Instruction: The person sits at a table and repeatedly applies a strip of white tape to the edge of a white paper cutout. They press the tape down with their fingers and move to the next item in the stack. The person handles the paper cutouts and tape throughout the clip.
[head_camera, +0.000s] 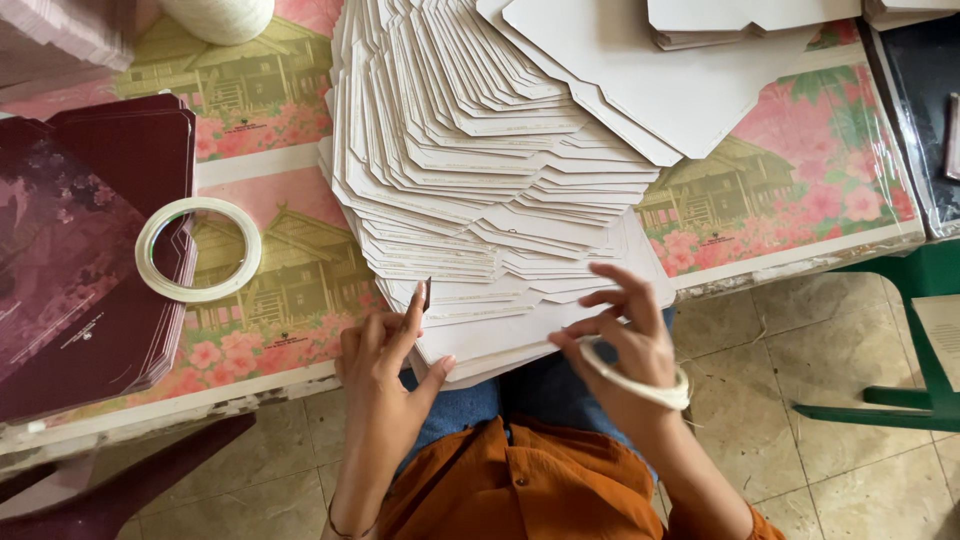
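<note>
A table covered in flowered pictures carries a fanned stack of white card blanks reaching its near edge. The left hand pinches a small dark tool, thumb under the lowest card. The right hand, fingers loosely spread, wears a tape ring. Lifting one card alone looks wisest.

both hands raised side by side, left grip pinched, right grip fingers loosely spread.

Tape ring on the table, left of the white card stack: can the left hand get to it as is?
Probably yes. The tape ring lies flat on the patterned table cover, nothing on top of it. The left hand sits at the table edge just to its right, with bare cover between them.
</note>
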